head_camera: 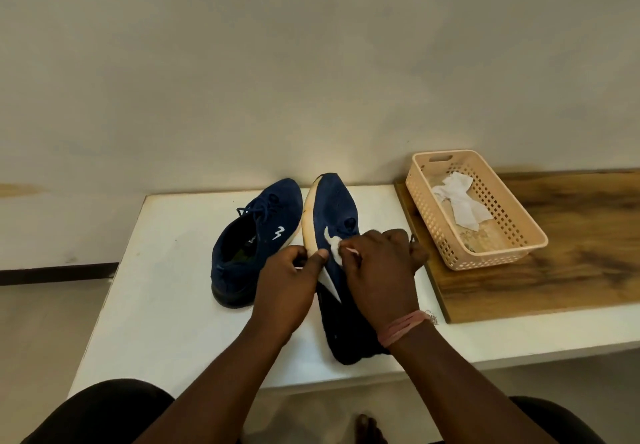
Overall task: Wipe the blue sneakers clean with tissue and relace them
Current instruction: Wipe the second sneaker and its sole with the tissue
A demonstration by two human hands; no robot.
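Pale wall behind, white bench (166, 270) below: wiping the tipped sneaker.

From my head view, my left hand (289, 288) grips the tipped sneaker (332, 201) by its cream sole edge, thumb on top, while my right hand (377, 270) pinches a wad of tissue (335, 248) against its blue side near the logo. Both wrists angle inward, forearms converging from 6 o'clock. The laced sneaker (256, 236) stands at 9 o'clock of it, just beside. At 2 o'clock, a basket (519, 232) on a wooden board (571, 270) holds used tissue. Pressing hard could shred the tissue, and a slack left grip would let the shoe roll flat.
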